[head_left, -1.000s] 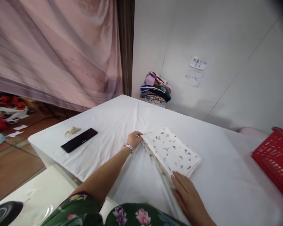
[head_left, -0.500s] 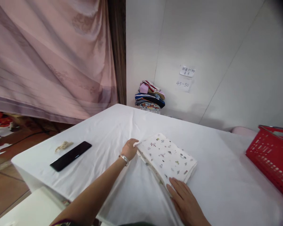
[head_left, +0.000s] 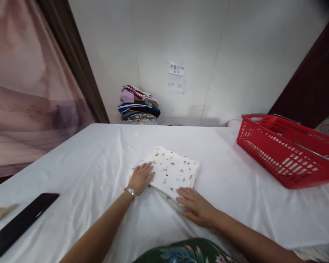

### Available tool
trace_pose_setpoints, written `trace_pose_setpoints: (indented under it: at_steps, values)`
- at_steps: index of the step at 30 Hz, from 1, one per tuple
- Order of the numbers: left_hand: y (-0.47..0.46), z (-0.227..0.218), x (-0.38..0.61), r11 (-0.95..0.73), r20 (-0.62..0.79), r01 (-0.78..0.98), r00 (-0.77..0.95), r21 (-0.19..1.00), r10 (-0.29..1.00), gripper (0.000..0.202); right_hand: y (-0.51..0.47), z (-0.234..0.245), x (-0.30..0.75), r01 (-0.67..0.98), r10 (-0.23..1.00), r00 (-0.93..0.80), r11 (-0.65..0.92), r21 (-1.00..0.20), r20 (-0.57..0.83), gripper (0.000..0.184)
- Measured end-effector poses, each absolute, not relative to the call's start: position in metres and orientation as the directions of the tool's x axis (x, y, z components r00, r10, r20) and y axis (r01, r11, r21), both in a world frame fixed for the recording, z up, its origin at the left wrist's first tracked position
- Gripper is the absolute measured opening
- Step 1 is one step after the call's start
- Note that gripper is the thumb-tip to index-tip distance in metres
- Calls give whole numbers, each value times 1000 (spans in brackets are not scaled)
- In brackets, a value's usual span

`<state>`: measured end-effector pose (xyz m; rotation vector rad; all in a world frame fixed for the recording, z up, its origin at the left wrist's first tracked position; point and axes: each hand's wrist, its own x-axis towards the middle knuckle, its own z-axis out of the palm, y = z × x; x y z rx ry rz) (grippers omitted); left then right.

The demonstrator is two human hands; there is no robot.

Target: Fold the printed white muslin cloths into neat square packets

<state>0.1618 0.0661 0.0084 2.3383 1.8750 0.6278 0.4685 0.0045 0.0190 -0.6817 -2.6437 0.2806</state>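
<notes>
A folded white cloth [head_left: 171, 170] with small printed motifs lies flat on the white-covered table [head_left: 224, 219]. My left hand [head_left: 141, 178], with a bracelet at its wrist, rests flat on the cloth's left corner, fingers stretched out. At the cloth's near right corner, my right hand [head_left: 197, 205] lies with its fingers extended on the fabric edge. Neither hand grips the cloth. Several layers show along its right edge.
A red plastic basket [head_left: 276, 153] stands on the right. A stack of folded clothes [head_left: 139, 106] is against the back wall. A black phone [head_left: 22, 223] and a small beige bundle [head_left: 1, 213] lie at the left. A pink curtain [head_left: 24, 91] hangs beyond.
The view has turned right, bringing more of the basket in. My left hand has gone from pinching the cloth's left corner to lying flat on it. My right hand stays at the near corner.
</notes>
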Motion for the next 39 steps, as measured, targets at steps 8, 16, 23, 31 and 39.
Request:
trace_pose_setpoints:
  at_steps: [8,16,23,31,39]
  values:
    - [70,12,115,163,190,844,-296,511,936,54,99,28,512,673,968,-143,249,-697,208,42]
    - [85,32,121,379,-104,755,-386,535,916,38,166,42,487,781,930,-341,199,-593,-137,41]
    - [124,56,126,93,170,827,-222,554,960,22,126,47,504,637,836,-376,-81,-767,-400,29]
    - [220,100,159,-42,314,822,-169,568,934,36,104,40,477,322,870,-291,-303,-897,-398,34]
    - [92,50,255,-534,307,752,441,386,843,63,99,32,479,42,803,-383,-478,-877,-456,41]
